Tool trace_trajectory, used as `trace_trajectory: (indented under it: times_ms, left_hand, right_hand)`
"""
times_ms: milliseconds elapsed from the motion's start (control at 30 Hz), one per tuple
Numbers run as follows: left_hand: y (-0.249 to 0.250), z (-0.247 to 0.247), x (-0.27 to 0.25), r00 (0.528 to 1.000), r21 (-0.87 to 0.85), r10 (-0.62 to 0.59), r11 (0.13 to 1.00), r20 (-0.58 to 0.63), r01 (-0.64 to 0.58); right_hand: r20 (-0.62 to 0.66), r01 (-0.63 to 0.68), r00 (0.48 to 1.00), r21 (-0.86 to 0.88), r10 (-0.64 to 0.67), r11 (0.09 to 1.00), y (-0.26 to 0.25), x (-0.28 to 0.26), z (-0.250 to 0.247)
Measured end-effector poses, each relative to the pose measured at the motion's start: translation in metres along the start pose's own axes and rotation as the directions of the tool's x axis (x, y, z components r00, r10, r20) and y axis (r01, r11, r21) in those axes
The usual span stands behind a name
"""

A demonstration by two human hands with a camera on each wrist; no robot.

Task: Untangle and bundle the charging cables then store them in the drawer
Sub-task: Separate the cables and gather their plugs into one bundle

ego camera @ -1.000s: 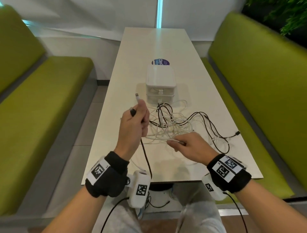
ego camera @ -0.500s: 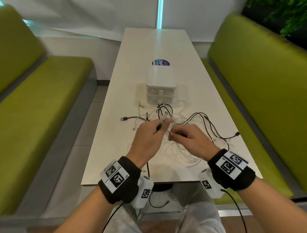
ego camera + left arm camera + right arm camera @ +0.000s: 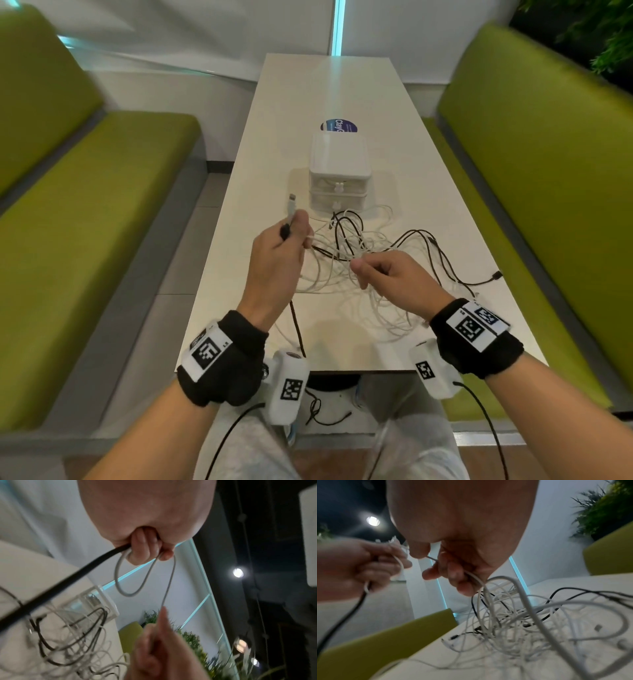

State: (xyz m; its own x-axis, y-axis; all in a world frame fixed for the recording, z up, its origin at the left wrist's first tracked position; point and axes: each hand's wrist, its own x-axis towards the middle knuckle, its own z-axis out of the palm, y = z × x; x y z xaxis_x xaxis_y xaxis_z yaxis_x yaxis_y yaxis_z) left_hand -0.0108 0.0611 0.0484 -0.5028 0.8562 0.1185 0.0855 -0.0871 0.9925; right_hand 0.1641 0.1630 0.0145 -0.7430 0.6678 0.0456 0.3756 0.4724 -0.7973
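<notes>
A tangle of white and black charging cables point(image 3: 342, 240) lies on the white table point(image 3: 342, 89) in front of a small white drawer unit point(image 3: 339, 161), whose drawers are closed. My left hand point(image 3: 301, 236) is raised left of the tangle. It grips a white cable whose connector point(image 3: 292, 204) sticks up above the fist, together with a black cable point(image 3: 68, 577) that hangs down over the table's near edge. A small white loop point(image 3: 130, 574) hangs from its fingers. My right hand point(image 3: 363, 270) pinches the white cable point(image 3: 476, 578) just above the pile.
Green benches point(image 3: 102, 205) point(image 3: 531, 171) flank the narrow table on both sides. A round blue sticker point(image 3: 339, 125) lies behind the drawer unit. One black plug point(image 3: 496, 275) rests close to the table's right edge. Loose white loops reach the near edge.
Half a second ago both hands met over the tangle. Since then my left hand has pulled up and to the left with the cable ends, and my right hand has drawn back toward me.
</notes>
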Motion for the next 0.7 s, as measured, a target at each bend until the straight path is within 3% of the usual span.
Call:
trace_trajectory:
  times_ms: [100, 167, 200, 333, 467, 567, 633, 700]
  left_hand:
    - [0.013, -0.006, 0.004, 0.996, -0.42, -0.093, 0.904, -0.015, 0.078]
    - [0.018, -0.015, 0.01, 0.995, -0.548, -0.088, 0.835, -0.052, 0.045]
    - [0.018, -0.019, 0.013, 0.995, -0.537, -0.075, 0.843, -0.072, 0.025]
    - [0.015, -0.016, 0.01, 0.989, -0.202, 0.049, 0.976, -0.137, -0.076]
    - [0.013, -0.003, -0.003, 0.97, 0.065, 0.22, 0.975, -0.103, -0.214]
    - [0.005, 0.01, -0.005, 0.954, 0.232, 0.268, 0.928, 0.133, -0.293]
    - [-0.003, 0.015, -0.003, 0.938, 0.479, 0.164, 0.825, 0.305, -0.3]
    - [-0.014, 0.019, -0.001, 0.918, 0.661, 0.035, 0.683, 0.395, -0.31]
  right_hand:
    - [-0.02, -0.03, 0.999, -0.1, 0.028, 0.995, 0.014, 0.005, 0.0]
    - [-0.043, -0.063, 0.997, -0.108, 0.059, 0.992, 0.026, 0.006, -0.002]
    - [-0.053, -0.073, 0.996, -0.113, 0.067, 0.991, 0.029, 0.007, -0.002]
    - [-0.068, -0.049, 0.997, -0.15, 0.04, 0.987, 0.028, 0.015, 0.003]
    - [-0.051, -0.024, 0.999, -0.175, 0.015, 0.984, 0.016, 0.019, 0.014]
    - [-0.01, -0.006, 1.0, -0.158, 0.004, 0.987, 0.01, 0.014, 0.019]
    - [0.001, 0.04, 0.999, -0.097, -0.04, 0.994, 0.006, 0.009, 0.02]
    - [-0.014, 0.078, 0.997, -0.02, -0.078, 0.997, 0.006, 0.005, 0.019]
